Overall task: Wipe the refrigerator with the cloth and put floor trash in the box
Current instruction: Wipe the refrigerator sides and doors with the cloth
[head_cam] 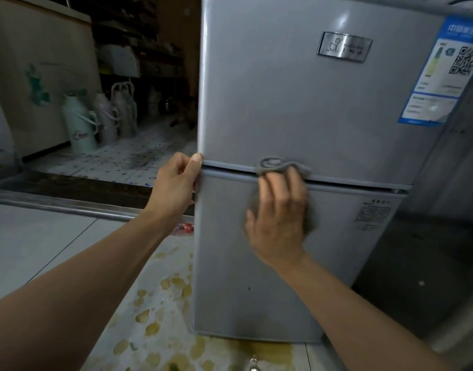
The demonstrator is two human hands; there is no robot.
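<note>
While the right hand (279, 223) presses the grey cloth (280, 170) flat-fingered against the refrigerator (296, 108) at the seam between its doors and the left hand (176, 183) pinches the door edge, wiping looks midway — red-wrapped trash (185, 228) on the floor beside it waits, no box in view.

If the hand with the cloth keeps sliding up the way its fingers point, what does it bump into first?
The right hand presses the cloth on the lower door. Straight up, it probably meets the seam between the doors first, then the upper door.
</note>
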